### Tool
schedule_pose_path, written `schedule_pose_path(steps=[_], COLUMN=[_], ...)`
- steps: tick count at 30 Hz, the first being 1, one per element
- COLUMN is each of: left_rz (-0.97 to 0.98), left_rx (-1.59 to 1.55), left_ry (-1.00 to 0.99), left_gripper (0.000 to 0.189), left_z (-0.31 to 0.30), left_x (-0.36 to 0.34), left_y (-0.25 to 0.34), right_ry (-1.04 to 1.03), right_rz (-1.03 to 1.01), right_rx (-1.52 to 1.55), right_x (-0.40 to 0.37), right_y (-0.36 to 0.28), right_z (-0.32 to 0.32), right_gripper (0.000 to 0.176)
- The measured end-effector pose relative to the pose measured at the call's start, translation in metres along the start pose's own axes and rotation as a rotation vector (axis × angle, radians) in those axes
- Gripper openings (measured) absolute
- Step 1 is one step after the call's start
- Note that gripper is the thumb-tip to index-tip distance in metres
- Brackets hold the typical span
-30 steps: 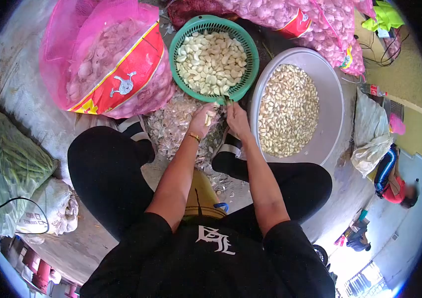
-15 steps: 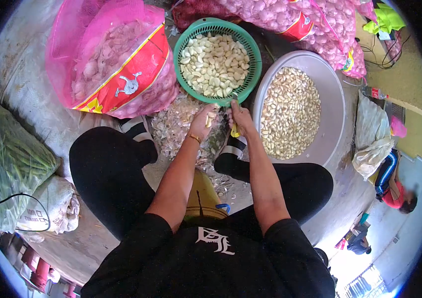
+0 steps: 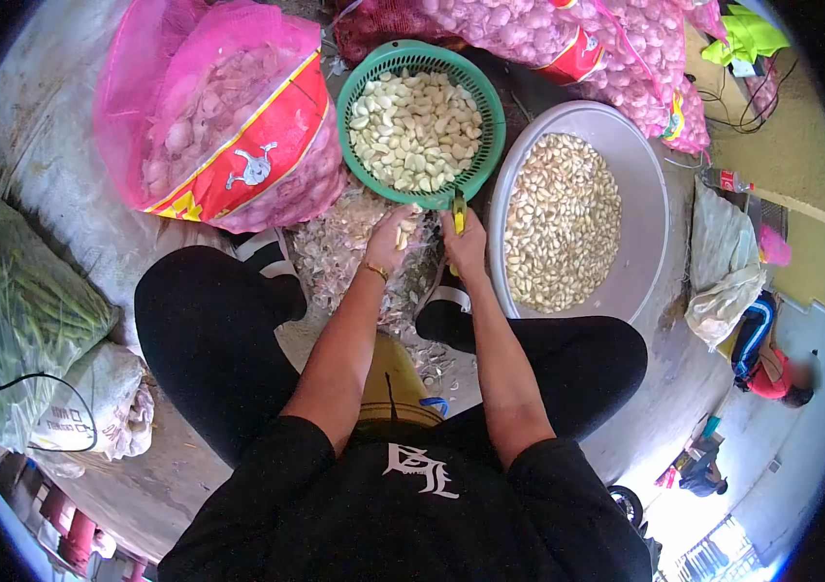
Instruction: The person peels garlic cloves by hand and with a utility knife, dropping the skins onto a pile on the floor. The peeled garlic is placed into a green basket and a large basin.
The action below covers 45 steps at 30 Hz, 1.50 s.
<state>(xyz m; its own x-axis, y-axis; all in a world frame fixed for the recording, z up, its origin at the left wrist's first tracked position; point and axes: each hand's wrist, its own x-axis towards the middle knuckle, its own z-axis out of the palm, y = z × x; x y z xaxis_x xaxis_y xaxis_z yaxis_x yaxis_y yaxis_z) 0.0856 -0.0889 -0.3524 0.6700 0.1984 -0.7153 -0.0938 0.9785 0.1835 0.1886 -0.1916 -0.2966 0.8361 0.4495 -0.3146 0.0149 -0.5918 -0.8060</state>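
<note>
My left hand [image 3: 391,240] is curled round several garlic cloves [image 3: 404,231], just below the green basket [image 3: 498,136]. Close to its right, my right hand [image 3: 464,241] grips a small knife with a yellow handle [image 3: 459,209], at the basket's lower rim. Peeled white cloves [image 3: 416,131] fill much of that basket. Unpeeled cloves [image 3: 560,223] lie in the grey basin [image 3: 653,209] on the right. Garlic skins [image 3: 330,247] are scattered on the floor under and around my hands.
A pink net sack of garlic [image 3: 238,136] stands at the upper left, more sacks [image 3: 616,58] at the upper right. A plastic bag of green vegetables [image 3: 29,310] lies left. Two people [image 3: 771,373] [image 3: 701,470] are at the far right.
The knife has turned in my right hand, its yellow handle now showing above the fingers. Both hands have shifted slightly, and the view has moved a little.
</note>
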Motion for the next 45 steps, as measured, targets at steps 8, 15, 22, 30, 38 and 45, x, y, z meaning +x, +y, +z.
schedule_pose_path(steps=[8, 15, 22, 30, 38, 45], left_rz=[0.069, 0.201, 0.138, 0.129, 0.112, 0.101], left_rx=[0.078, 0.154, 0.27, 0.279, 0.288, 0.286], left_ry=[0.041, 0.029, -0.21, -0.073, -0.071, -0.134], left_gripper=[0.021, 0.024, 0.019, 0.018, 0.022, 0.021], left_z=[0.013, 0.048, 0.072, 0.075, 0.074, 0.081], left_x=[-0.052, -0.097, -0.139, -0.155, -0.171, -0.203], left_y=[0.04, 0.081, 0.088, 0.067, 0.069, 0.076], right_ry=[0.079, -0.18, 0.127, -0.032, -0.058, -0.349], right_rz=[-0.256, -0.105, -0.217, -0.206, -0.328, -0.278], right_rx=[-0.216, -0.034, -0.218, -0.323, -0.367, -0.48], right_x=[0.002, -0.037, -0.008, 0.014, -0.021, -0.063], right_y=[-0.011, 0.047, -0.014, -0.013, 0.014, 0.004], right_z=[0.013, 0.043, 0.022, 0.019, 0.028, 0.022], right_gripper=[0.02, 0.028, 0.032, 0.034, 0.028, 0.038])
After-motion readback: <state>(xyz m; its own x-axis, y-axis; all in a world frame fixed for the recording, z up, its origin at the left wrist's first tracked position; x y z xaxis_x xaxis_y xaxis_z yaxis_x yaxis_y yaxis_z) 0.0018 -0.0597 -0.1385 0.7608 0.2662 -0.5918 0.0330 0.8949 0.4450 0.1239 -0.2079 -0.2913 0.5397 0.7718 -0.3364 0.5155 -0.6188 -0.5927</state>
